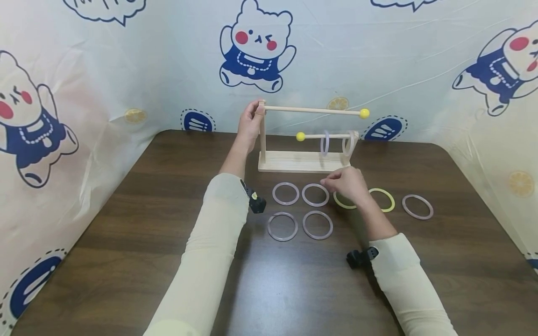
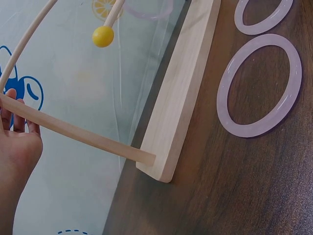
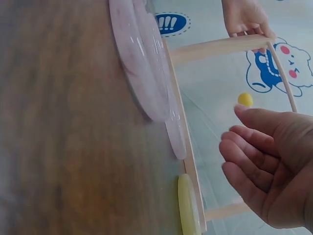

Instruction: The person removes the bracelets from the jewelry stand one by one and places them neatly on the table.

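Note:
My left hand (image 1: 250, 123) grips the top of the left post (image 2: 80, 132) of a wooden rack, where the upper rod (image 1: 311, 110) with its yellow ball end starts. On the lower rod hang a lilac ring (image 1: 322, 143) and a whitish ring (image 1: 353, 143). In front of the rack's base (image 1: 300, 161), my right hand (image 1: 348, 183) hovers with fingertips beside a lilac ring (image 1: 303, 195) lying on the table. The right wrist view shows its fingers loosely bent, thumb apart, holding nothing. A yellow-green ring (image 1: 342, 205) lies partly hidden behind that hand.
Further lilac rings lie flat on the brown table (image 1: 168, 233): one (image 1: 286, 204) beside the first, two nearer me (image 1: 317, 238), and one (image 1: 416, 216) at the far right. Another yellow-green ring (image 1: 393, 205) is right of my hand. A printed cloth (image 1: 176, 56) hangs behind.

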Demonstrator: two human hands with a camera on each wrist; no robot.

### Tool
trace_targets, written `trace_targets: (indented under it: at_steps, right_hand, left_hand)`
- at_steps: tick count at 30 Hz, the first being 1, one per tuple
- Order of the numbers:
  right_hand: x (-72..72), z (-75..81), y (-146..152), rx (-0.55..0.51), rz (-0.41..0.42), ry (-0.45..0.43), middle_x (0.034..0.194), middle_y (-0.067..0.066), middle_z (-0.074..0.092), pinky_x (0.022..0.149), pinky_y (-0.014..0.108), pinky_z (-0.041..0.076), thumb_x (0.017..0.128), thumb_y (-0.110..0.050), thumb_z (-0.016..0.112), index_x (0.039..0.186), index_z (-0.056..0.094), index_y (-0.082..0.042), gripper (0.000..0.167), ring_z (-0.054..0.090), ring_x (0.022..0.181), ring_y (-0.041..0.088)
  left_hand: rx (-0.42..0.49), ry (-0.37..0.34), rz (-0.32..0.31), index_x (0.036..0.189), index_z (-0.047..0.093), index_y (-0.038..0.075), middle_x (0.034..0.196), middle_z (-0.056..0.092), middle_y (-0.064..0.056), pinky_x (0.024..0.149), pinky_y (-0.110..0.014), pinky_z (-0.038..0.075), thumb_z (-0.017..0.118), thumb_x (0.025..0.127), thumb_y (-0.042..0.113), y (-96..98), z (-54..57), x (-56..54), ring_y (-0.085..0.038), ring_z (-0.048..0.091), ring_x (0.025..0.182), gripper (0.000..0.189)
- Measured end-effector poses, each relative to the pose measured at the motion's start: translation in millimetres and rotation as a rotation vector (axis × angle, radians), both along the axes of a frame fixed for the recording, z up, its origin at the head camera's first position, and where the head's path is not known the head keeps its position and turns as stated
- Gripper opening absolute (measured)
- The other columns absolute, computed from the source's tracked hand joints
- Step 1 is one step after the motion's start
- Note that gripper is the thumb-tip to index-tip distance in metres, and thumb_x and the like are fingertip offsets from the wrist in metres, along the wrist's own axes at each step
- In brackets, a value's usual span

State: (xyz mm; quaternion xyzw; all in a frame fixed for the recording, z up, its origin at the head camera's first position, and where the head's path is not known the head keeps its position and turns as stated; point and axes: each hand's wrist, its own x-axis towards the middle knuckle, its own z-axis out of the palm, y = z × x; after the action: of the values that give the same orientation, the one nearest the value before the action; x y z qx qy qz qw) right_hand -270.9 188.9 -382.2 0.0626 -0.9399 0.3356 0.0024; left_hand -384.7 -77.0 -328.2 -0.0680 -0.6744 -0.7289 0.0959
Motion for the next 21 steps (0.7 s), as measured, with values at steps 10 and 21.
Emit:
trace_targets:
  at_steps: [10, 21]
  right_hand:
    - [-16.2, -0.3, -3.8, 0.076, -0.164, 0.161, 0.086, 0.010, 0.070, 0.065, 0.042, 0.044, 0.082, -0.031, 0.070, 0.092, 0.074, -0.006, 0.027, 0.061, 0.078, 0.029]
    - [-37.7, 1.8, -8.3, -0.006, -0.283, 0.230, 0.087, 0.010, 0.070, 0.063, 0.040, 0.042, 0.084, -0.033, 0.068, 0.095, 0.073, -0.007, 0.029, 0.061, 0.080, 0.028]
  left_hand:
    - [-0.012, -0.008, 0.004, 0.126, 0.052, 0.010, 0.104, 0.055, -0.001, 0.089, -0.027, 0.037, 0.050, 0.093, 0.032, 0.1, -0.9, -0.8, -0.022, 0.048, 0.106, 0.040]
    - [-0.014, -0.014, -0.006, 0.127, 0.052, 0.011, 0.112, 0.054, -0.010, 0.090, -0.029, 0.036, 0.049, 0.093, 0.033, -1.0, -0.9, -0.8, -0.030, 0.044, 0.114, 0.040]
